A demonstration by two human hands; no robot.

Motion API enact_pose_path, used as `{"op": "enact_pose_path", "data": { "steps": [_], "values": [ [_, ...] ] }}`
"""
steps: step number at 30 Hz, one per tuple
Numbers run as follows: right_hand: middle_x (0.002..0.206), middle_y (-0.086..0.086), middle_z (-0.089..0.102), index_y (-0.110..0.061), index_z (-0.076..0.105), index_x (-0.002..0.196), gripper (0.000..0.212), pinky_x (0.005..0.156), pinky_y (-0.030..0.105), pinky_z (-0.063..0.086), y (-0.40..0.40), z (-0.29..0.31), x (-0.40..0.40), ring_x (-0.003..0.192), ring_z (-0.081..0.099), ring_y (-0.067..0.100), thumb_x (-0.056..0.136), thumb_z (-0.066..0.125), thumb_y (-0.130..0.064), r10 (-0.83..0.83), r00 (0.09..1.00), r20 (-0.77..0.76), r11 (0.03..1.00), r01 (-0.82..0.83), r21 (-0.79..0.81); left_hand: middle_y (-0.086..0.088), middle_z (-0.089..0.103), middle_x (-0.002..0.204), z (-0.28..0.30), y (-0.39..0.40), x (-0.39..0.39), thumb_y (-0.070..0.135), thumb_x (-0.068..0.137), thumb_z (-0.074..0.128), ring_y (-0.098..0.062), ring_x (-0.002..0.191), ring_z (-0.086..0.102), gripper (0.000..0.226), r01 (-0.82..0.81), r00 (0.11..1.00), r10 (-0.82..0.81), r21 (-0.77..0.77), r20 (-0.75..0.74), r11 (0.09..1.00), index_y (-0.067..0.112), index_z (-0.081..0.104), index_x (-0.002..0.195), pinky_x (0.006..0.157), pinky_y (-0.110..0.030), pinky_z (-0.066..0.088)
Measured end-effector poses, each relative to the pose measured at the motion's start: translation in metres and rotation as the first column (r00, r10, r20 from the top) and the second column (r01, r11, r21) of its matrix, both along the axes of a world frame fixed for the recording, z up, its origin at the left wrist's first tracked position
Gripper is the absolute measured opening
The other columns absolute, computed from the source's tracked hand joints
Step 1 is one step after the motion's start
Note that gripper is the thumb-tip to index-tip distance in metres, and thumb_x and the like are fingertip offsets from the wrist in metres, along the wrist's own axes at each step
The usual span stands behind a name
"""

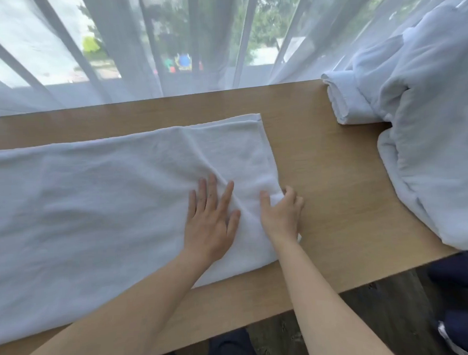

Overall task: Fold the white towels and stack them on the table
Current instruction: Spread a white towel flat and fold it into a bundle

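The towel lies across the desk; left hand presses flat on it, right hand pinches its right edge.

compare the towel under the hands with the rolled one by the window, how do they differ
The towel under the hands lies spread out long and flat; the rolled towel is wound into a tight bundle. The flat one covers much of the table; the rolled one takes a small spot at the far edge. The left hand presses the flat towel and the right hand pinches its edge; nothing touches the rolled one except the towel heap beside it. Both are white.
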State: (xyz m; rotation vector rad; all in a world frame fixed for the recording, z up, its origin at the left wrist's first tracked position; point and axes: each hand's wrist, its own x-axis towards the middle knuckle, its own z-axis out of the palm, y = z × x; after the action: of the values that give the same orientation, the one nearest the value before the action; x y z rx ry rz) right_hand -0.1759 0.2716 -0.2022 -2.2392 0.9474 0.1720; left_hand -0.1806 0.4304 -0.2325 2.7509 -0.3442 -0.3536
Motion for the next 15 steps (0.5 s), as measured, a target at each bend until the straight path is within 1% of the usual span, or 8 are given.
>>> {"op": "enact_pose_path", "data": {
  "steps": [2, 4, 6, 7, 9, 11, 12, 15],
  "values": [
    [0.120, 0.007, 0.058, -0.016, 0.052, 0.123, 0.052, 0.087, 0.038, 0.046, -0.009, 0.000, 0.009, 0.107, 0.058, 0.030, 0.091, 0.059, -0.056, 0.020, 1.000, -0.005, 0.992, -0.019, 0.123, -0.007, -0.013, 0.168, -0.002, -0.009, 0.000, 0.056, 0.099, 0.015, -0.026, 0.153, -0.019, 0.068, -0.013, 1.000, 0.012, 0.008, 0.019, 1.000, 0.034, -0.005, 0.160, 0.124, -0.041, -0.011],
    [0.099, 0.002, 0.066, -0.020, 0.056, 0.100, 0.037, 0.082, 0.042, 0.049, -0.019, 0.001, 0.012, 0.095, 0.061, 0.029, 0.093, 0.055, -0.056, 0.122, 0.992, 0.028, 0.974, -0.125, 0.190, -0.009, -0.010, 0.168, -0.003, -0.011, -0.002, 0.056, 0.100, 0.017, -0.025, 0.154, -0.016, 0.068, -0.016, 0.999, 0.015, 0.007, 0.047, 1.000, 0.032, -0.001, 0.161, 0.125, -0.040, -0.008],
    [0.089, -0.001, 0.066, -0.023, 0.054, 0.091, 0.035, 0.074, 0.040, 0.047, -0.027, 0.003, 0.008, 0.087, 0.061, 0.028, 0.098, 0.047, -0.056, 0.178, 0.981, 0.070, 0.977, -0.185, 0.102, -0.008, -0.003, 0.169, -0.004, -0.006, -0.002, 0.056, 0.101, 0.021, -0.025, 0.156, -0.008, 0.069, -0.013, 0.996, 0.011, 0.022, 0.090, 1.000, 0.029, 0.005, 0.162, 0.126, -0.042, -0.002],
    [0.092, 0.002, 0.067, -0.022, 0.056, 0.093, 0.035, 0.072, 0.039, 0.044, -0.032, 0.003, 0.004, 0.089, 0.061, 0.030, 0.099, 0.044, -0.055, 0.170, 0.982, 0.076, 0.985, -0.172, 0.014, -0.007, 0.000, 0.169, -0.005, -0.002, -0.001, 0.055, 0.101, 0.023, -0.026, 0.156, -0.003, 0.069, -0.024, 0.994, 0.019, 0.041, 0.110, 0.999, 0.028, 0.008, 0.162, 0.126, -0.044, 0.002],
    [0.108, 0.007, 0.064, -0.018, 0.061, 0.111, 0.037, 0.074, 0.037, 0.040, -0.039, -0.002, -0.003, 0.100, 0.059, 0.033, 0.103, 0.041, -0.049, 0.090, 0.995, 0.052, 0.993, -0.086, -0.081, -0.005, 0.005, 0.169, -0.006, 0.006, 0.002, 0.054, 0.100, 0.024, -0.028, 0.156, 0.003, 0.069, -0.088, 0.990, 0.078, 0.083, 0.115, 0.993, 0.025, 0.011, 0.162, 0.125, -0.047, 0.007],
    [0.120, 0.010, 0.055, -0.016, 0.054, 0.134, 0.041, 0.084, 0.039, 0.042, -0.043, -0.005, -0.001, 0.109, 0.054, 0.034, 0.103, 0.041, -0.040, 0.074, 0.997, -0.021, 0.990, -0.076, -0.116, -0.006, 0.005, 0.169, -0.006, 0.011, 0.004, 0.054, 0.099, 0.023, -0.029, 0.156, 0.004, 0.071, -0.134, 0.988, 0.122, 0.118, 0.097, 0.984, 0.022, 0.011, 0.162, 0.125, -0.049, 0.009],
    [0.123, 0.011, 0.052, -0.015, 0.050, 0.140, 0.044, 0.089, 0.041, 0.042, -0.044, -0.004, 0.005, 0.111, 0.051, 0.035, 0.103, 0.044, -0.037, 0.094, 0.996, -0.011, 0.987, -0.095, -0.130, -0.007, 0.005, 0.169, -0.006, 0.011, 0.004, 0.054, 0.099, 0.024, -0.029, 0.156, 0.004, 0.072, -0.135, 0.988, 0.124, 0.130, 0.094, 0.982, 0.021, 0.011, 0.161, 0.125, -0.050, 0.009],
    [0.122, 0.012, 0.053, -0.013, 0.055, 0.136, 0.044, 0.097, 0.041, 0.037, -0.047, 0.001, 0.042, 0.114, 0.050, 0.033, 0.098, 0.054, -0.036, 0.160, 0.980, 0.116, 0.981, -0.144, -0.132, -0.007, 0.006, 0.169, -0.008, 0.009, 0.004, 0.053, 0.098, 0.028, -0.029, 0.156, 0.003, 0.073, -0.132, 0.987, 0.116, 0.156, 0.109, 0.979, 0.020, 0.013, 0.161, 0.125, -0.050, 0.009]
  ]
}}
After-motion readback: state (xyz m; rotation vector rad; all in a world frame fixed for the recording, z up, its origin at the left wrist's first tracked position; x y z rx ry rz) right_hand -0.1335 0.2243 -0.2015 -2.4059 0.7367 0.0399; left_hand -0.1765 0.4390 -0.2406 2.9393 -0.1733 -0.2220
